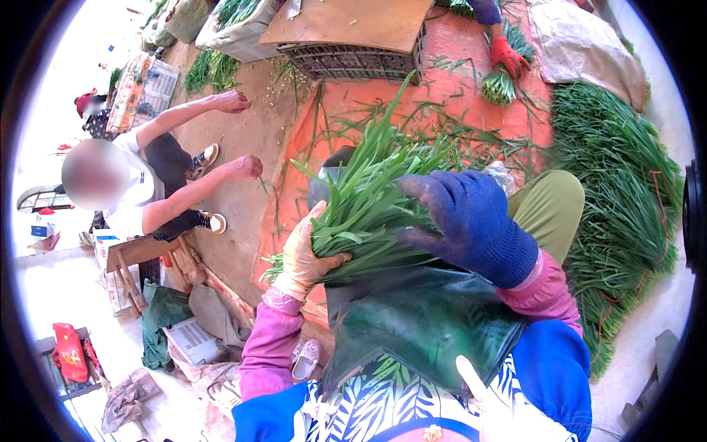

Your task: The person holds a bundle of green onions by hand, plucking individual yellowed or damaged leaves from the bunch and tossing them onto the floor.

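Observation:
A loose bunch of long, flat green chives (368, 214) lies across my lap, its leaves fanning up and to the right. My left hand (302, 254), in a pale thin glove, is closed around the bunch near its left end, with the thumb across the front. Over the right side of the bunch is my right hand (468, 221), wearing a dark blue knit glove. Its thumb and fingers are apart, close to the leaves; whether they touch them is hard to tell. A dark green waterproof apron (420, 324) covers my lap.
A large heap of chives (611, 206) lies at right, beneath a white sack (585, 48). Cut leaves litter the orange mat (353, 99). A co-worker's red-gloved hand (507, 57) holds a bundle. A board-topped crate (346, 59) stands ahead; another person (143, 177) sits at left.

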`<state>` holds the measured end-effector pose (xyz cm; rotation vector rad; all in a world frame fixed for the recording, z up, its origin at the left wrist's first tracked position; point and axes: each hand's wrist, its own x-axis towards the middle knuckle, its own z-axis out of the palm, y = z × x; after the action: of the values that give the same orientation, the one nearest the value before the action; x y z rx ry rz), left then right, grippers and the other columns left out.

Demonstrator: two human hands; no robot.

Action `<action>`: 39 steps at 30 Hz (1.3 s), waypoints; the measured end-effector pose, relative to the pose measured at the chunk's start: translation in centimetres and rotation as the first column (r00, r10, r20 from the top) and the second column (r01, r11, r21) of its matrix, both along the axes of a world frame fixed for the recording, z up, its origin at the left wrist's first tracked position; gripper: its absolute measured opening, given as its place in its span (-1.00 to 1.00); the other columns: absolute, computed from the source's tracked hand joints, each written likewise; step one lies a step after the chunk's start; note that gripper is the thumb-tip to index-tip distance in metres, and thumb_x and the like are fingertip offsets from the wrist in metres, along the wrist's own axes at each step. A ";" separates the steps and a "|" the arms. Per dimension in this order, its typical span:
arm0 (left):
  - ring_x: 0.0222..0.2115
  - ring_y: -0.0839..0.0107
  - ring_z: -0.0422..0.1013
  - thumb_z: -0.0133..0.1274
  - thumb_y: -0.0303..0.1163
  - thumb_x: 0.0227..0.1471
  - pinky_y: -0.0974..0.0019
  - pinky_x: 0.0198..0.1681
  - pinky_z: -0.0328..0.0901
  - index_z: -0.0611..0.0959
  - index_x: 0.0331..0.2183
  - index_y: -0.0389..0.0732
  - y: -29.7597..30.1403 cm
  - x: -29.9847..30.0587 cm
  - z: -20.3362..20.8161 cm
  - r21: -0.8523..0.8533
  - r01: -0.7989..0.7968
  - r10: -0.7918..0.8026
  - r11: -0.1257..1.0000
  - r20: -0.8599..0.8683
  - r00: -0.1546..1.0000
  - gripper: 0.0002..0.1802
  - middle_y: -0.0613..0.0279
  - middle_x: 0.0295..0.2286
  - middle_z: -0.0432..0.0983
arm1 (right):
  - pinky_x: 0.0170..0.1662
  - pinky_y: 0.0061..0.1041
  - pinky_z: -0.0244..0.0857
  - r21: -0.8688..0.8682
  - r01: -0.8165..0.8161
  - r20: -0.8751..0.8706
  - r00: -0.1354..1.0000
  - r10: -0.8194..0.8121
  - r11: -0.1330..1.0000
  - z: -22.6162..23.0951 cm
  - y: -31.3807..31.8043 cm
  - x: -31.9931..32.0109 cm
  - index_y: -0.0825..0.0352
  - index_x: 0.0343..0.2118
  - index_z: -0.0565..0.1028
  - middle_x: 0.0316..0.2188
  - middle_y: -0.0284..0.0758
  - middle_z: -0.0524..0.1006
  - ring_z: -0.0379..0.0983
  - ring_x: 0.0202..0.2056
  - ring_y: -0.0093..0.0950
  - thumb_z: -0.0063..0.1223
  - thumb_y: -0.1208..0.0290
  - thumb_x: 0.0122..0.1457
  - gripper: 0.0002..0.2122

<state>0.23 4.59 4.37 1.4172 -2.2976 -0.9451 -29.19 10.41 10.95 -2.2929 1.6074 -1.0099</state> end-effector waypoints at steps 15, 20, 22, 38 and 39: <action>-0.04 0.20 0.35 0.45 -0.37 -0.61 0.21 0.03 0.24 0.34 0.07 -0.17 -0.3 2.1 -2.1 0.043 0.019 -0.017 0.999 -0.050 0.999 0.07 0.14 -0.04 0.39 | -0.52 -0.46 0.32 0.287 -0.298 0.856 0.506 -0.105 0.911 0.8 -0.4 -0.8 0.27 -0.37 0.47 -0.55 -0.31 0.50 0.45 -0.59 -0.37 0.06 0.39 0.07 -0.90; -0.09 0.38 0.37 0.36 -0.43 -0.37 0.30 0.00 0.26 0.33 0.06 -0.21 -0.3 3.8 -4.0 0.318 0.013 0.079 0.948 -0.274 0.958 -0.11 0.16 -0.06 0.41 | -0.47 -0.46 0.37 -0.274 -0.080 0.281 0.947 0.159 0.958 -0.5 -3.5 -0.1 0.22 -0.24 0.46 -0.47 -0.27 0.50 0.47 -0.53 -0.33 0.11 0.36 0.00 -0.77; -0.16 0.42 0.40 0.33 -0.46 -0.32 0.33 -0.05 0.29 0.35 0.05 -0.23 -0.3 3.8 -4.1 0.288 0.036 0.060 0.957 -0.317 0.947 -0.18 0.20 -0.11 0.45 | -0.47 -0.39 0.37 -0.122 -0.292 0.060 0.952 0.301 0.949 -2.1 -1.2 2.1 0.21 -0.23 0.44 -0.42 -0.26 0.47 0.47 -0.50 -0.29 0.03 0.35 0.01 -0.77; -0.28 0.45 0.44 0.26 -0.45 -0.23 0.33 -0.19 0.34 0.54 -0.18 -0.26 -2.1 1.8 -1.8 0.305 -0.102 0.163 0.947 -0.183 0.969 -0.53 0.28 -0.26 0.52 | -0.26 -0.27 0.35 0.090 -0.572 0.016 0.819 0.573 0.815 -3.5 3.5 2.5 0.20 -0.20 0.42 -0.22 -0.29 0.41 0.43 -0.24 -0.37 -0.09 0.30 0.01 -0.73; -0.29 0.46 0.43 0.27 -0.48 -0.23 0.33 -0.18 0.34 0.53 -0.15 -0.24 -3.3 0.8 -1.5 0.282 -0.076 0.111 0.956 -0.109 0.988 -0.50 0.32 -0.28 0.53 | -0.18 -0.20 0.32 -0.046 -0.449 0.004 0.893 0.450 0.892 -3.0 3.5 2.2 0.19 -0.21 0.44 -0.22 -0.29 0.42 0.41 -0.19 -0.35 -0.08 0.27 0.00 -0.73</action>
<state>1.05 1.33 2.88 1.5105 -2.0504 -1.3272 -27.03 13.96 7.96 -2.5068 0.9741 -0.9429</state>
